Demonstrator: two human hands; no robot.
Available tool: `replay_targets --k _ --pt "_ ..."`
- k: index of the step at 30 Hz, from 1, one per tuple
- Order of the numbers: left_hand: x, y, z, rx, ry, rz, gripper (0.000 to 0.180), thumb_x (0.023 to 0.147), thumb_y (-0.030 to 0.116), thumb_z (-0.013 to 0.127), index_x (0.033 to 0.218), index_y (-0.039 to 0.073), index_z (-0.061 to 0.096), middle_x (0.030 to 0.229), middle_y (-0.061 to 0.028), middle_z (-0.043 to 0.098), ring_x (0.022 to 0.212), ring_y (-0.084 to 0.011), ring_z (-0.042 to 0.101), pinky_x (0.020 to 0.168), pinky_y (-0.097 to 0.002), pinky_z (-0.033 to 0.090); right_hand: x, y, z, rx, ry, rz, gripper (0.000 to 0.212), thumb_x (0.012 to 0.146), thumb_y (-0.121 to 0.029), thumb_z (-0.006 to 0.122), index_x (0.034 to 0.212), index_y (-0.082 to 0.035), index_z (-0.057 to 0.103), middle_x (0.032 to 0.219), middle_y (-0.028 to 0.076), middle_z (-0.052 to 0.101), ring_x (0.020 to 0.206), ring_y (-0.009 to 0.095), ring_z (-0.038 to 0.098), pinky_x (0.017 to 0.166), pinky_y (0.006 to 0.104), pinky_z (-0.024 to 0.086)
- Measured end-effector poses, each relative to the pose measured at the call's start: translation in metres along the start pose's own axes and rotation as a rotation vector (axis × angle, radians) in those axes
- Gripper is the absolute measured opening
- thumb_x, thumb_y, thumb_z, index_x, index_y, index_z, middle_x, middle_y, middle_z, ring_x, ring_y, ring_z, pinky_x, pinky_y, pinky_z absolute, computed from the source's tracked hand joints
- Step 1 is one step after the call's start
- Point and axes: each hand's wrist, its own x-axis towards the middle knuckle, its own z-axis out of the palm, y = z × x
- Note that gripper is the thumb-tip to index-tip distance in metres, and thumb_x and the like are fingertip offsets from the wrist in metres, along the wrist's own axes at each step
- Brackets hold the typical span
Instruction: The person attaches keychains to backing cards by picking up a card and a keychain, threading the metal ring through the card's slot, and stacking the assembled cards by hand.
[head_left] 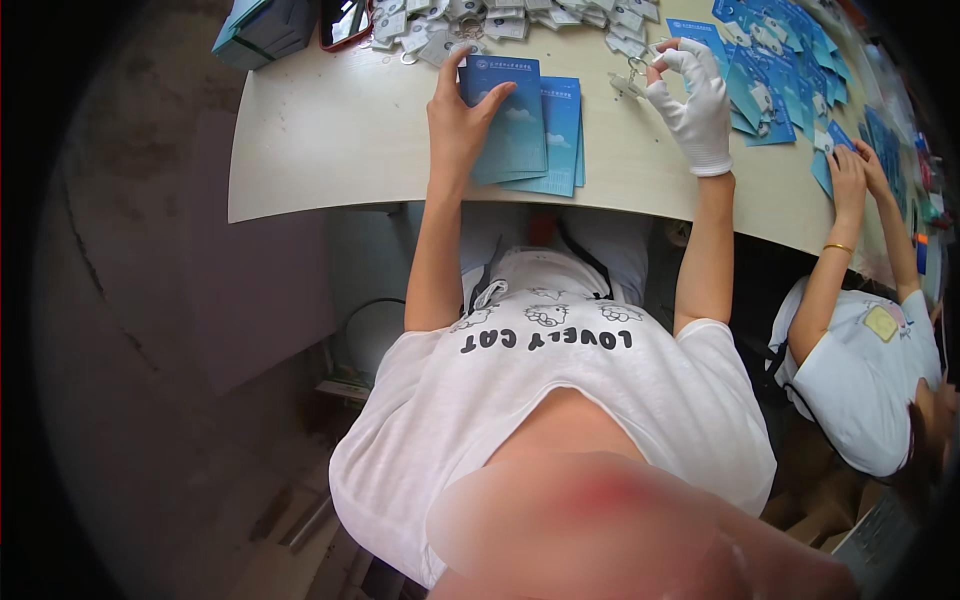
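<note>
Wearer's head (640,530), blurred, foremost, with white printed T-shirt (545,350); beyond, left to right on a pale tabletop (330,140): banded bundle (268,35), red-edged phone (345,22), left grip (457,122), bare, thumb and fingers apart, touching the upper left of a blue booklet (515,140), further blue booklets (566,150) partly beneath, key-ring tag (627,86) clamped, apparently by its ring, in the white-gloved right grip (694,112), tagged booklets (748,85), co-worker's hands (852,170). Handling, as judged: steady the booklet flat by its edge; pinch lightly, keeping the ring clear of the glove.
</note>
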Motion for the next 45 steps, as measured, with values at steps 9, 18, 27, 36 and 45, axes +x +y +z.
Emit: replay_targets --k 9,18,27,36,45 --pt "0.011 -0.007 0.004 -0.181 0.011 -0.064 0.057 0.069 0.017 0.084 0.113 0.000 0.053 0.083 -0.0103 0.065 0.073 -0.0128 0.063 0.061 -0.0227 0.049 -0.016 -0.008 0.020 0.458 -0.036 0.315 0.012 0.086 -0.013 0.064 0.092 -0.004 0.058 0.109 0.007 0.062 0.087 0.013 0.063 0.080 0.0253 0.048" --pt "0.022 -0.002 0.020 -0.110 -0.074 -0.021 0.031 0.070 0.021 0.083 0.090 0.004 0.069 0.090 -0.0051 0.066 0.082 -0.0147 0.061 0.071 -0.0283 0.048 -0.017 0.005 0.034 0.595 -0.148 0.398 0.019 0.085 -0.023 0.064 0.088 -0.004 0.063 0.112 0.008 0.060 0.103 0.019 0.058 0.091 0.0292 0.043" --pt "0.030 -0.001 0.009 0.582 0.069 0.391 0.047 0.073 0.034 0.079 0.111 0.011 0.065 0.118 -0.0087 0.059 0.113 -0.0283 0.048 0.095 -0.0414 0.037 -0.027 -0.001 0.057 0.252 -0.238 0.334 0.017 0.078 -0.025 0.067 0.085 -0.009 0.067 0.116 0.010 0.056 0.109 0.028 0.056 0.094 0.0361 0.043" --pt "0.033 -0.019 0.009 0.480 -0.287 0.209 0.044 0.068 0.027 0.082 0.101 0.004 0.063 0.098 -0.0125 0.060 0.100 -0.0311 0.050 0.088 -0.0398 0.040 -0.038 -0.015 0.062 0.218 -0.330 0.367 0.014 0.076 -0.022 0.065 0.080 -0.008 0.066 0.115 0.012 0.056 0.096 0.029 0.062 0.084 0.0372 0.050" --pt "0.048 -0.007 0.018 0.062 -0.411 -0.096 0.051 0.066 0.028 0.084 0.105 0.005 0.061 0.103 -0.0151 0.060 0.104 -0.0298 0.052 0.086 -0.0412 0.046 -0.037 -0.014 0.063 0.284 -0.317 0.370 0.015 0.076 -0.022 0.065 0.076 -0.006 0.065 0.114 0.013 0.057 0.095 0.031 0.061 0.084 0.0389 0.049"
